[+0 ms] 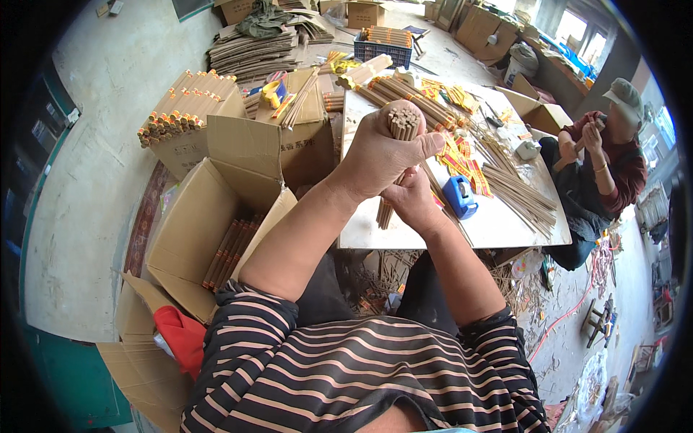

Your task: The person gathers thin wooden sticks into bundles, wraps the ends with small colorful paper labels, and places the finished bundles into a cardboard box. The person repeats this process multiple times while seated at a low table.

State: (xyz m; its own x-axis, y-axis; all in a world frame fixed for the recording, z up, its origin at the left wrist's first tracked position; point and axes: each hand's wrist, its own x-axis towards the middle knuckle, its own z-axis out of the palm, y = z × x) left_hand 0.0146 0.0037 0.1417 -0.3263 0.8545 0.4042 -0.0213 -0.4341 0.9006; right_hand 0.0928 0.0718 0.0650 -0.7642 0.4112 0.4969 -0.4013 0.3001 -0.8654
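One tight, tilted bundle of thin brown sticks [404,125]: the bare left hand [381,157] is wrapping its upper part, the bare right hand [416,198] is clasping it just below, both hands touching. Beside the left forearm, one open brown cardboard box [184,227] is holding banded bundles [231,249]. Beyond, one white rectangular tabletop [359,225] is carrying one blue plastic tape dispenser [460,197] and loose brown sticks [523,200]. Farther, one dark-blue plastic crate [393,58] is holding more bundles [388,36].

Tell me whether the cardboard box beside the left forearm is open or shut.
Open: the cardboard box has its top flaps spread, and banded stick bundles show inside.
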